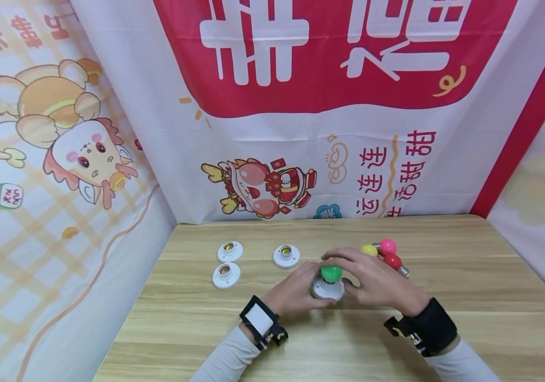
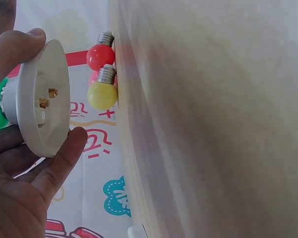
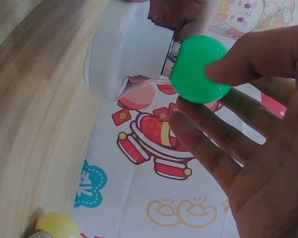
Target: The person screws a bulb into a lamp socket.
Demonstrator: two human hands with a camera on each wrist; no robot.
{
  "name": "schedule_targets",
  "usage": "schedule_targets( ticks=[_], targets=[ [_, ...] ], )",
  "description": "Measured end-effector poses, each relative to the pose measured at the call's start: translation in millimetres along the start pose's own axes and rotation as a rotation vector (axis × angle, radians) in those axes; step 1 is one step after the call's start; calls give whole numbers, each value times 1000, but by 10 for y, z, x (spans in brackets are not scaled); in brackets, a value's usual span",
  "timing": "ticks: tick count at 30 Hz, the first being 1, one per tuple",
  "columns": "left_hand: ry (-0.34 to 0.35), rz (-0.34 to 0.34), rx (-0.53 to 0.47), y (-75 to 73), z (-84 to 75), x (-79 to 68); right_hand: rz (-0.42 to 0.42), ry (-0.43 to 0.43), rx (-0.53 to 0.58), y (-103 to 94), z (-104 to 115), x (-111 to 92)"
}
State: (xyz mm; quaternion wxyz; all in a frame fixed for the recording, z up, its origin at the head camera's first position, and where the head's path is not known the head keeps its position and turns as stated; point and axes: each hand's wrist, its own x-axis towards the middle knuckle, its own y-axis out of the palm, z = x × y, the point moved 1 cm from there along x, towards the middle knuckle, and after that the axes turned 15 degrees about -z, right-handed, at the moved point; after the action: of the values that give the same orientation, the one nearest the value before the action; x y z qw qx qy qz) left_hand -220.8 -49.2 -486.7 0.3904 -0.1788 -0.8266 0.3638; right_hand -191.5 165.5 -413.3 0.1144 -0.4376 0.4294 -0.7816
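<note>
My left hand (image 1: pixel 301 291) grips a white round lamp holder (image 2: pixel 32 106) by its rim, raised off the table. The holder's hollow underside, with two brass screws, shows in the left wrist view. A green light bulb (image 3: pixel 196 69) sits in the holder's socket, a strip of its metal base visible between glass and socket. My right hand (image 1: pixel 374 276) pinches the green bulb, thumb on the glass and fingers around its other side. In the right wrist view the holder is tipped on its side, bulb toward the right palm.
Several more lamp holders stand with sockets up: two at the left (image 1: pixel 230 251) (image 1: pixel 226 276) and one nearer the middle (image 1: pixel 286 256). Beyond my right hand lie a yellow bulb (image 1: pixel 369 250), a pink bulb (image 1: pixel 388 246) and a red bulb (image 1: pixel 392 260). A printed cloth (image 1: pixel 253 127) hangs behind the wooden table (image 1: pixel 181 329).
</note>
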Motion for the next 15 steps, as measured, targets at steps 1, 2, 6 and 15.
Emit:
schedule_targets(
  ticks=[1, 2, 6, 15],
  targets=[
    [-1, 0, -2, -1, -1, 1, -1, -3, 1, 1, -2, -1],
    [0, 1, -5, 1, -1, 2, -1, -4, 1, 2, -2, -3],
    [5, -1, -10, -2, -6, 6, -4, 26, -27, 3, 2, -7],
    [10, 0, 5, -4, -5, 10, -40, 76, -40, 24, -14, -9]
  ],
)
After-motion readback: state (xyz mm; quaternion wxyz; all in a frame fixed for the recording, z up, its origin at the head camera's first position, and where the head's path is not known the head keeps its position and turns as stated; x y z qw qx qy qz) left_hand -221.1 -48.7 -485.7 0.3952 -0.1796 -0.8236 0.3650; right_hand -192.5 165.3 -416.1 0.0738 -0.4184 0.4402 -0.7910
